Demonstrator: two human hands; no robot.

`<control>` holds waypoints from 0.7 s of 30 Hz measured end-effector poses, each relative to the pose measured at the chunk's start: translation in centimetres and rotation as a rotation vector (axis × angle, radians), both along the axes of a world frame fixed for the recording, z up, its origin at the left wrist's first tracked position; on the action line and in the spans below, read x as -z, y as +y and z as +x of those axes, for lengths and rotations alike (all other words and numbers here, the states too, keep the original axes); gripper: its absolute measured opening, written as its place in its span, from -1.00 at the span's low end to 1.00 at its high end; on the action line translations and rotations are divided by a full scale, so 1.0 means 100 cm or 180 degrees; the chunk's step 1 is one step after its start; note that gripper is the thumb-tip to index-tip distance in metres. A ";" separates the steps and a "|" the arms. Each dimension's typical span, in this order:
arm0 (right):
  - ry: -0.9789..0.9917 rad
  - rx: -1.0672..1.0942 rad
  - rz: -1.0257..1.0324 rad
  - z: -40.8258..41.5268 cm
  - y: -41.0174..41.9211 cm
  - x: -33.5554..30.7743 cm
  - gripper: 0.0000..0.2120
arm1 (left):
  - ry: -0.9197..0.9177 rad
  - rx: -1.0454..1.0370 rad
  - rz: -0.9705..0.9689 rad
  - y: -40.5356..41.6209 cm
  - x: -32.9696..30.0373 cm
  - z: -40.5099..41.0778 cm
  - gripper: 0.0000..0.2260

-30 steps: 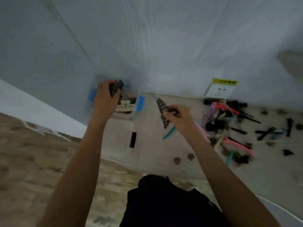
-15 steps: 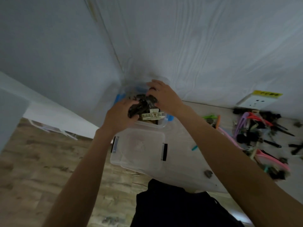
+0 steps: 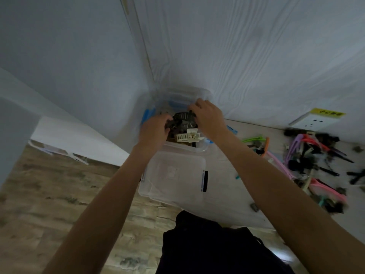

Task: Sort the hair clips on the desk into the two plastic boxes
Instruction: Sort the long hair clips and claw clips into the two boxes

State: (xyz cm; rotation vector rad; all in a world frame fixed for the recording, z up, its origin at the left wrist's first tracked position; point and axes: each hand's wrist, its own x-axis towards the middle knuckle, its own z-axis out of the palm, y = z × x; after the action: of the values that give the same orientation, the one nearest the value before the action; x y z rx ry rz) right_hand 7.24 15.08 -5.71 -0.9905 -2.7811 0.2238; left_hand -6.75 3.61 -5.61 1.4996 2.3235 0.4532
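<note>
A yellow sticker (image 3: 327,112) sits on top of the white wall socket (image 3: 314,122) at the right of the frame. It has small dark marks on it, but they are too blurry to read. No other words or numbers can be read.

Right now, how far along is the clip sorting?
Started only. The far box already holds dark clips and a white clip. Both hands, left and right, are at a black clip over it. The near box looks empty, and a big pile remains.
</note>
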 end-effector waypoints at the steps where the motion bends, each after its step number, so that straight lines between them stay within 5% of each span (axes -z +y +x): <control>1: 0.0108 -0.0003 0.0151 0.001 0.000 0.001 -0.75 | 0.0003 -0.0068 0.0064 -0.001 -0.002 -0.002 -0.71; 13: -0.0112 -0.0190 -0.0098 0.006 -0.012 0.005 -0.70 | -0.0147 0.0123 -0.0046 0.000 -0.002 0.005 -0.74; 18: -0.0841 0.0160 0.0156 0.019 -0.016 0.013 -0.55 | 0.0025 0.0060 -0.0054 -0.014 0.001 0.016 -0.65; 21: -0.0468 0.0266 0.0410 0.016 -0.023 0.006 -0.49 | 0.0163 -0.0095 0.0088 -0.022 0.000 0.011 -0.66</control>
State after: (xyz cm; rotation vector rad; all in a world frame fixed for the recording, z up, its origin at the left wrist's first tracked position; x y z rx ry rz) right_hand 8.84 12.76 -6.31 -1.1299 -2.8327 -0.0414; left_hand -5.69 1.41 -5.62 1.5079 2.3911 0.4618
